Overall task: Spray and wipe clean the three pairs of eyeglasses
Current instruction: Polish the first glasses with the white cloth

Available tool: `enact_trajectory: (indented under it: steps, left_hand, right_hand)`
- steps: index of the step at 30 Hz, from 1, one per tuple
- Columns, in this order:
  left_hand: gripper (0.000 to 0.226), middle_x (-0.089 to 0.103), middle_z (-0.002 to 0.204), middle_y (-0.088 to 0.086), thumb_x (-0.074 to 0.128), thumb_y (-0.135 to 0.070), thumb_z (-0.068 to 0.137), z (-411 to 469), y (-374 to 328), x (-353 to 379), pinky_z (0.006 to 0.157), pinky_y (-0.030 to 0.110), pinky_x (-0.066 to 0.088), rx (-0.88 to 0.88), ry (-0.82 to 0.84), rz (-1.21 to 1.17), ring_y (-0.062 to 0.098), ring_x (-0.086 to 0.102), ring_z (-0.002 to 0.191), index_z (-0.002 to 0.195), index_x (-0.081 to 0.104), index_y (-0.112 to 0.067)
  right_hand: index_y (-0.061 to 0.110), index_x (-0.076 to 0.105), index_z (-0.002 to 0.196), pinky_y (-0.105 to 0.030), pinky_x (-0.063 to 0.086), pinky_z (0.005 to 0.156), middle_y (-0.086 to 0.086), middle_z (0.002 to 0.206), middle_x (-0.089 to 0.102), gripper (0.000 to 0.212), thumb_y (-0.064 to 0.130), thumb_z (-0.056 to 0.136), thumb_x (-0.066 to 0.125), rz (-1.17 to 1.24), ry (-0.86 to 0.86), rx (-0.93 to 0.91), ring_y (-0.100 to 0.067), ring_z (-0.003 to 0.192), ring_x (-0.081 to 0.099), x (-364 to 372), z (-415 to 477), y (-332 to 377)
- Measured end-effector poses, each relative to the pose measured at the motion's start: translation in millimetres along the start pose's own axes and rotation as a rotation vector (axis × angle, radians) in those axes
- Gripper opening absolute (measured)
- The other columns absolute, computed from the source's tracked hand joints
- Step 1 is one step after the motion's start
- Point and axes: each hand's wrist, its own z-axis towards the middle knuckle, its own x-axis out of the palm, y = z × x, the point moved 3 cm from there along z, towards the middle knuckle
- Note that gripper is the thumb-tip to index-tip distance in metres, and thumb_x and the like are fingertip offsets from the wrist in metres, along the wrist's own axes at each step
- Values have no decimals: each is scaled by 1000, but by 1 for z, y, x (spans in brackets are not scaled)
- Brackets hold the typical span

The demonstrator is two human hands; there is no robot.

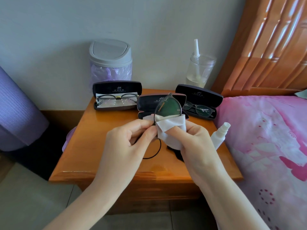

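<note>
**Status: One Pair Being Wiped**

Left hand (132,136) pinches the held eyeglasses (167,108); right hand (191,140) grips the cloth (171,130) on a lens. Pairs at 11 o'clock (116,99) and 2 o'clock (201,110) lie cased on the desk (99,146); their cleaning state cannot be told.

Over a wooden nightstand (106,156), the left hand (126,138) pinches the frame of a pair of glasses (167,107) held on edge, 1 lens up. The right hand (191,140) presses a white cloth (171,128) around the lens's lower edge. At 3 o'clock of the hands lies a white spray bottle (219,136). At 12 o'clock stand 3 open cases: the left case (116,95) and right case (199,102) each hold glasses.
</note>
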Motion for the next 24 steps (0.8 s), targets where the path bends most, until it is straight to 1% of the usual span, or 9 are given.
enact_trajectory:
  steps: [1,4,6,8,10,13,16,21,24]
  left_hand:
    - [18,72,87,-23,63,-20,85,-1,0,1,71,5,49,3,3,6,-7,68,83,96,69,-33]
    - [23,73,89,-23,59,-32,80,-3,-1,2,72,4,49,20,13,13,-8,67,86,100,70,-30]
    - [24,72,89,-22,58,-33,79,-5,-2,5,71,3,48,27,31,11,-9,67,86,99,70,-29]
    - [22,71,89,-24,59,-33,78,-6,-2,7,71,1,46,28,44,9,-11,65,87,97,69,-30]
    - [21,72,85,-23,59,-33,79,-7,-2,10,72,1,46,37,57,17,-11,65,87,97,70,-28]
    - [15,72,88,-24,59,-29,82,-9,-3,13,72,1,46,35,67,3,-11,66,85,93,70,-30]
    - [14,69,91,-29,59,-29,81,-9,-5,14,72,0,45,45,64,23,-13,65,84,91,67,-35]
    - [15,71,89,-26,60,-29,81,-8,-4,14,72,1,46,38,53,31,-11,66,85,92,71,-30]
    - [13,73,86,-23,63,-24,83,-8,-2,13,72,3,46,35,38,33,-9,66,85,91,73,-27]
  right_hand:
    - [19,78,84,-25,54,74,-7,87,75,18,29,70,78,9,5,-5,-17,86,68,2,-1,2]
    - [18,77,76,-21,53,67,-4,77,74,18,31,63,76,64,-17,-7,-14,77,66,5,-2,2]
    - [15,77,79,-25,54,69,-5,77,72,14,25,69,79,76,-39,-10,-17,79,65,5,0,0]
    - [13,76,84,-25,53,65,-6,80,71,19,25,71,69,130,-76,-4,-17,78,65,3,3,1]
    - [13,76,86,-25,49,61,-6,82,69,23,27,71,66,211,-119,16,-16,76,62,0,6,3]
    - [9,74,95,-31,46,67,-5,86,70,32,31,74,66,314,-144,26,-19,81,61,-5,9,8]
    - [8,74,97,-35,47,76,-4,90,72,33,34,77,71,341,-168,24,-21,89,65,-7,8,9]
    - [12,75,92,-28,52,84,0,90,75,32,36,76,61,276,-193,2,-12,86,68,-10,3,11]
    - [9,74,94,-31,51,89,-4,93,75,36,37,78,58,228,-218,-21,-16,92,68,-10,2,9]
